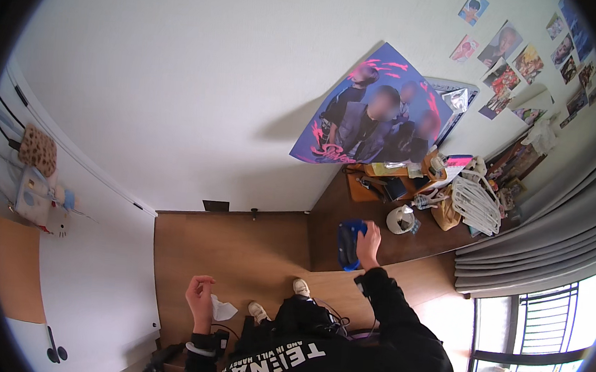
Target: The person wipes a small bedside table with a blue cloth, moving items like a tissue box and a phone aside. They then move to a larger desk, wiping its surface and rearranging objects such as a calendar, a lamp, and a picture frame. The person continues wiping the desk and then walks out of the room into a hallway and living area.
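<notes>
My right hand [370,244] is over the near side of the brown wooden desk [321,229], its fingers on the edge of a blue case or pouch [343,266] with a dark middle. Motion blur hides what exactly it is. Farther in on the desk stands a round white container [398,223] with something shiny in its opening. On the other side, my left hand [199,299] is raised over the floor with curled fingers. A crumpled white tissue [223,309] sticks out from its palm side and seems held there.
A large group poster [370,118] leans above the desk's back. White hangers [477,206], a toy figure [428,200] and a wooden organizer [360,188] crowd the desktop. Grey curtains [494,267] hang beside a window on the right. Bags [33,196] hang at the left on a white surface.
</notes>
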### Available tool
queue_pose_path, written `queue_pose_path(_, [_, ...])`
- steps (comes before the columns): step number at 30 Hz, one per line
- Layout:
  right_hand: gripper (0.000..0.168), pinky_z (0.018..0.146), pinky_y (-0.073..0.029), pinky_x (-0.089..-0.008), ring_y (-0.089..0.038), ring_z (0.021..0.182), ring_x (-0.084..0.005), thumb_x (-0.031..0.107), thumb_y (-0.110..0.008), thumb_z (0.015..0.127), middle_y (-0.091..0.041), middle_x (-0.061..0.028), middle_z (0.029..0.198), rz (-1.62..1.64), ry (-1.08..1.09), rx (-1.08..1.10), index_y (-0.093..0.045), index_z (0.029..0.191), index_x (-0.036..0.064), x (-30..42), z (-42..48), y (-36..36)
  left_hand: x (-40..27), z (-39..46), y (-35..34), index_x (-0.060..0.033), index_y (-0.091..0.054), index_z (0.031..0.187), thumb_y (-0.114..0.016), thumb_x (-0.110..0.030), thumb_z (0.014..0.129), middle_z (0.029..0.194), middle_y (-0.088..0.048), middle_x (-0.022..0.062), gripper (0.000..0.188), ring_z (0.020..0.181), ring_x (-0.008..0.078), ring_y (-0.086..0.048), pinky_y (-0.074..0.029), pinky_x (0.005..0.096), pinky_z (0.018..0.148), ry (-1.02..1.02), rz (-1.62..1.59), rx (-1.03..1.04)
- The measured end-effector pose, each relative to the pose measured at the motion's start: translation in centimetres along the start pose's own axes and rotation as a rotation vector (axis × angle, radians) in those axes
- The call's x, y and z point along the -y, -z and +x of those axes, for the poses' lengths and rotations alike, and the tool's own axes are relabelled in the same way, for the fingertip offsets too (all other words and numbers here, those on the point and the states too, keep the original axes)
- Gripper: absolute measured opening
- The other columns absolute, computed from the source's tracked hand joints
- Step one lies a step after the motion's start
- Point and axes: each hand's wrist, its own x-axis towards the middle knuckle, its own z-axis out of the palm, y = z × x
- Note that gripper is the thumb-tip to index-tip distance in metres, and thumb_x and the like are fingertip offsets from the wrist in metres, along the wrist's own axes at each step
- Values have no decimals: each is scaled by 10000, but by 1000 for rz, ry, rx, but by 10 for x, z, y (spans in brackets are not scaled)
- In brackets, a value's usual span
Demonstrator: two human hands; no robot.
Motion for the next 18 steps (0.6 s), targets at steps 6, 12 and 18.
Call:
queue_pose_path(6, [342,914,-409,-461,-513,1034,-385,56,-628,781,-571,-193,1055,-158,48,-11,-542,1108,6,1,94,-38,-11,6,-14,-22,-608,877,-539,-25,924,841,-628,24,83,787,88,-590,-448,215,676,-51,111,-46])
queue_pose_path(12, [531,903,-420,-467,-473,1086,-400,123,-705,729,-514,-191,1216,-227,161,107,-485,1200,15,-1,67,-56,5,-10,-37,-15,-613,868,-558,-21,910,851,-627,34,69,798,103,-598,-467,222,703,-20,126,-35])
queue_pose_path(18, [408,843,-449,-437,-506,1006,-371,13,-717,636,-523,-146,1062,-150,177,295,-544,1004,55,-20,44,-14,-2,-6,-83,-16,-617,878,-572,-23,907,850,-633,32,54,781,88,-592,-460,215,680,15,114,85])
